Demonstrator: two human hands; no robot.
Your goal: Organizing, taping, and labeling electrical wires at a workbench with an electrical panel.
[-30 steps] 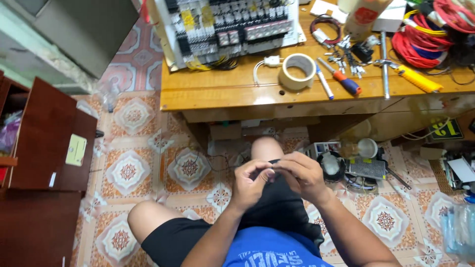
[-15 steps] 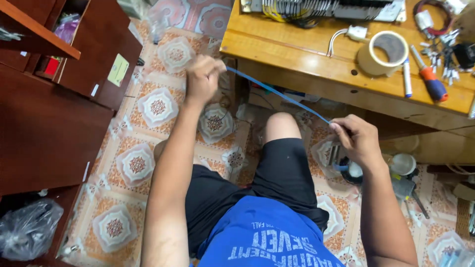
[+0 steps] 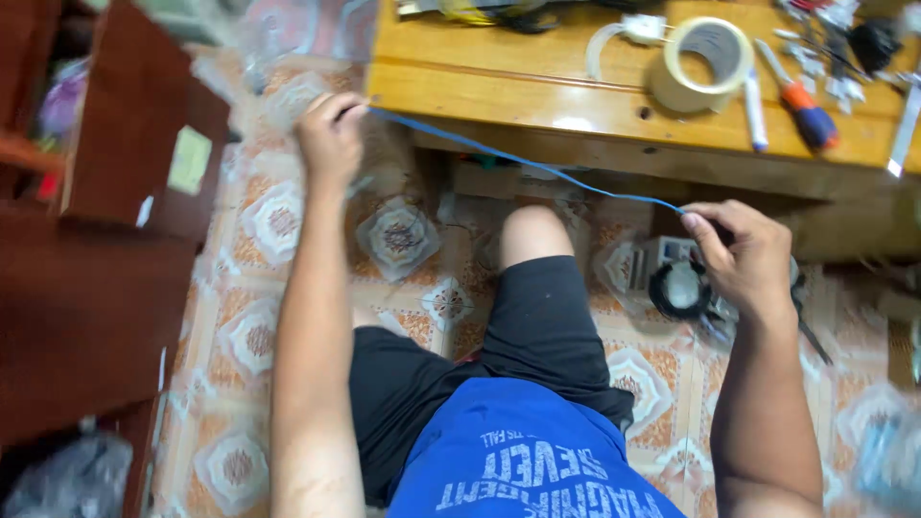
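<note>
A thin blue wire (image 3: 518,158) runs stretched between my two hands, in front of the low wooden table's edge. My left hand (image 3: 328,134) is raised far out to the left, fingers pinched on one end of the wire. My right hand (image 3: 743,254) grips the other end lower on the right, above a round black part (image 3: 679,291) on the floor. My bent knee in black shorts sits between the hands, under the wire.
On the wooden table (image 3: 537,105) lie a roll of tape (image 3: 700,62), a white marker (image 3: 755,96), an orange-and-blue screwdriver (image 3: 804,101) and small metal parts. A dark wooden cabinet (image 3: 106,221) stands left on the patterned tile floor.
My hands, together at my lap a second ago, have pulled apart, drawing the blue wire taut. The left hand went far left; the view swung left and tilted.
</note>
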